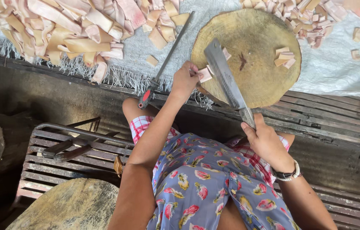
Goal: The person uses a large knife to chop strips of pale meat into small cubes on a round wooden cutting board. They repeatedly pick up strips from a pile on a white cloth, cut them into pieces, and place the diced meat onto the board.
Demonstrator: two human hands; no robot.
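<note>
- Right hand point(262, 137): lower centre-right, clenched on the handle of a cleaver point(226, 79), blade raised over the block.
- Left hand point(185, 79): centre, pinching a pale pink strip point(205, 75) at the round wooden chopping block point(252, 30).
- Step, by judgement: cutting the strip into squares; next calls for a steady downward chop clear of fingers.
- Cut pieces point(285, 57): on the block, upper right.
- Uncut strips point(56, 30): heaped upper left.

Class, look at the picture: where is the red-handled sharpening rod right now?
The sharpening rod lies left of the round chopping block, beside the left hand.
</note>
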